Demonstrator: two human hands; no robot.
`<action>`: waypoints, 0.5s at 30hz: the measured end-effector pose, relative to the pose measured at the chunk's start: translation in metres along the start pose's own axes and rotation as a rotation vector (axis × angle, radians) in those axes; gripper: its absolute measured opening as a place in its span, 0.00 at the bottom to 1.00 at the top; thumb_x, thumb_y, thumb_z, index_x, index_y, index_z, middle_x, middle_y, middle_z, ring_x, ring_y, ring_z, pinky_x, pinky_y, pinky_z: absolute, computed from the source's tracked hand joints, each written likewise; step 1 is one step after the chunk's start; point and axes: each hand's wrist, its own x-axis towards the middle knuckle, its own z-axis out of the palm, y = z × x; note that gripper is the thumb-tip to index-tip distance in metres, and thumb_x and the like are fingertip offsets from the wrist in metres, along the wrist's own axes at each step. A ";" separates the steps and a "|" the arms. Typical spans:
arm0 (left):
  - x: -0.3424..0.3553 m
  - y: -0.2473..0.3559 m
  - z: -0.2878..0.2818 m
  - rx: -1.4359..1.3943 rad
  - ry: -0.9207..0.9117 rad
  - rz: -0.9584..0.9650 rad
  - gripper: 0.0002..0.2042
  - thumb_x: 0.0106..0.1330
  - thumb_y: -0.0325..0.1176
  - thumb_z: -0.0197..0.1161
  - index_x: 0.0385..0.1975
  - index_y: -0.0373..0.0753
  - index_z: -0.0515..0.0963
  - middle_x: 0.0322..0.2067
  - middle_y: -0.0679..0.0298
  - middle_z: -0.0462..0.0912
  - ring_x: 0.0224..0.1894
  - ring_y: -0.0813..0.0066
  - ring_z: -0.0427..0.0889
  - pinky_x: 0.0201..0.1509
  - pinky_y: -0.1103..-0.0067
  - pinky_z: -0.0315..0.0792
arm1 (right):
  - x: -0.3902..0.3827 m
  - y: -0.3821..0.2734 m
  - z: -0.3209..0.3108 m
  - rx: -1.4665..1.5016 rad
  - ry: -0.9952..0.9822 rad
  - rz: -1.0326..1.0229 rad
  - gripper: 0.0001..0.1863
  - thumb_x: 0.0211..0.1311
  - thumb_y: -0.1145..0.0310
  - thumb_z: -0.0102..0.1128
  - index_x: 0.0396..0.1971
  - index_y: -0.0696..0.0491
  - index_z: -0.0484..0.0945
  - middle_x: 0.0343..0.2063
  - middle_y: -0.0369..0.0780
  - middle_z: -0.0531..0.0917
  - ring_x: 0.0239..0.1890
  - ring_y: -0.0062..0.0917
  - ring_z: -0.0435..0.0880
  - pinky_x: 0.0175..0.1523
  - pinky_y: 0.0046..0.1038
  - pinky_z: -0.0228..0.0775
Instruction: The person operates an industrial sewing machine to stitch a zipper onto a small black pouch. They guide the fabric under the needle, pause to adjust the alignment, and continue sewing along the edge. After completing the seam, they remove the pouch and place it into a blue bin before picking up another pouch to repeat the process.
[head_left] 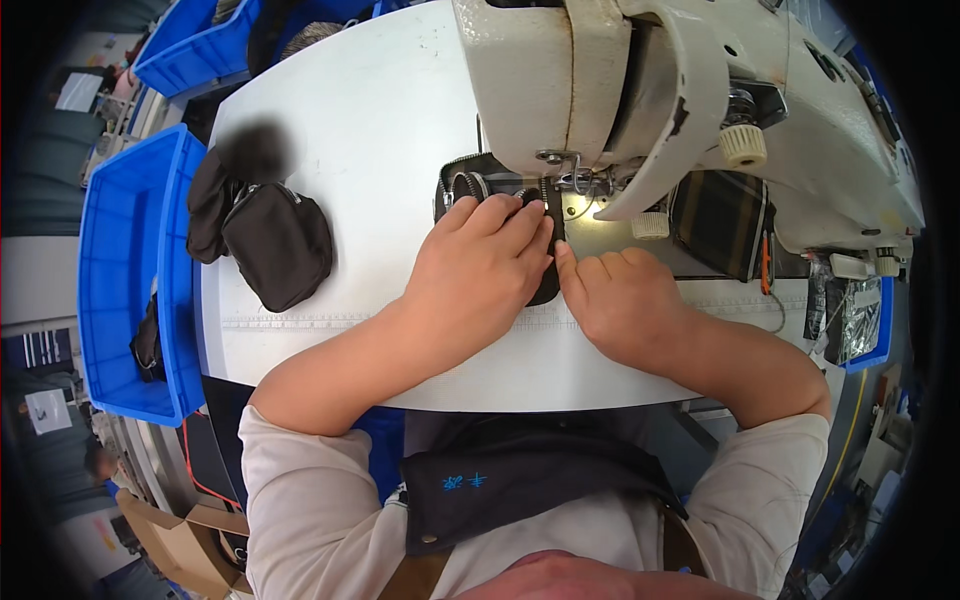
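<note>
A black zippered pouch (547, 286) lies on the sewing table, its right edge at the needle area of a white sewing machine (535, 95). Bent over the pouch, my left hand (485, 250) holds it down, the fingertips beside an open, curving metal-toothed zipper (468, 187). My right hand (625, 300) has its fingers curled, with the index fingertip at the pouch's right edge just below the presser foot (580, 182). The machine's lamp lights the metal plate there. My left hand covers much of the pouch.
Finished-looking black pouches (278, 245) sit at the table's left. Beyond them stands a blue bin (135, 270) with a dark item inside. Right of the needle lie a dark striped fabric panel (715, 222) and orange-handled snips (767, 262). A ruler strip (290, 322) runs along the table front.
</note>
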 end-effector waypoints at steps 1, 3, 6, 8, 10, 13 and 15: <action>0.001 -0.001 0.001 0.007 0.009 -0.002 0.19 0.59 0.32 0.73 0.50 0.36 0.87 0.51 0.64 0.87 0.54 0.66 0.83 0.56 0.72 0.79 | 0.000 0.000 0.001 0.003 0.000 0.014 0.02 0.64 0.78 0.67 0.34 0.59 0.84 0.16 0.32 0.70 0.18 0.22 0.72 0.22 0.28 0.59; 0.001 -0.003 0.004 0.018 0.020 -0.009 0.19 0.59 0.32 0.73 0.51 0.36 0.87 0.51 0.64 0.87 0.53 0.66 0.83 0.56 0.73 0.79 | 0.000 0.003 0.001 0.006 -0.035 0.025 0.07 0.63 0.78 0.66 0.40 0.62 0.84 0.18 0.33 0.72 0.19 0.22 0.74 0.22 0.27 0.61; 0.003 -0.007 0.007 0.037 0.029 -0.020 0.19 0.60 0.31 0.72 0.52 0.37 0.87 0.52 0.64 0.88 0.51 0.65 0.84 0.55 0.73 0.79 | 0.001 0.007 0.002 0.013 -0.040 0.046 0.13 0.64 0.77 0.66 0.47 0.63 0.84 0.19 0.33 0.74 0.20 0.23 0.76 0.23 0.26 0.63; 0.005 -0.008 0.011 0.047 0.039 -0.027 0.18 0.61 0.31 0.72 0.52 0.37 0.87 0.52 0.64 0.88 0.50 0.65 0.84 0.55 0.74 0.80 | 0.002 0.009 0.003 0.004 -0.045 0.063 0.16 0.63 0.76 0.66 0.50 0.64 0.83 0.20 0.33 0.75 0.21 0.23 0.77 0.23 0.27 0.65; 0.006 -0.010 0.013 0.048 0.049 -0.032 0.18 0.61 0.31 0.72 0.52 0.38 0.87 0.52 0.64 0.88 0.50 0.65 0.85 0.55 0.74 0.80 | 0.002 0.010 0.005 -0.018 -0.066 0.084 0.18 0.63 0.75 0.65 0.53 0.64 0.83 0.21 0.34 0.76 0.22 0.23 0.78 0.24 0.28 0.67; 0.007 -0.013 0.015 0.030 0.068 -0.042 0.17 0.62 0.31 0.72 0.51 0.38 0.87 0.51 0.64 0.88 0.52 0.65 0.85 0.54 0.73 0.80 | 0.001 0.009 0.005 -0.020 -0.134 0.126 0.22 0.61 0.74 0.63 0.56 0.64 0.82 0.23 0.34 0.77 0.23 0.23 0.79 0.25 0.29 0.68; 0.008 -0.015 0.016 0.017 0.087 -0.044 0.17 0.62 0.31 0.72 0.51 0.38 0.87 0.50 0.64 0.88 0.52 0.65 0.85 0.54 0.73 0.81 | 0.001 0.009 0.006 -0.007 -0.139 0.146 0.23 0.60 0.74 0.62 0.57 0.64 0.82 0.24 0.35 0.78 0.23 0.24 0.79 0.25 0.29 0.69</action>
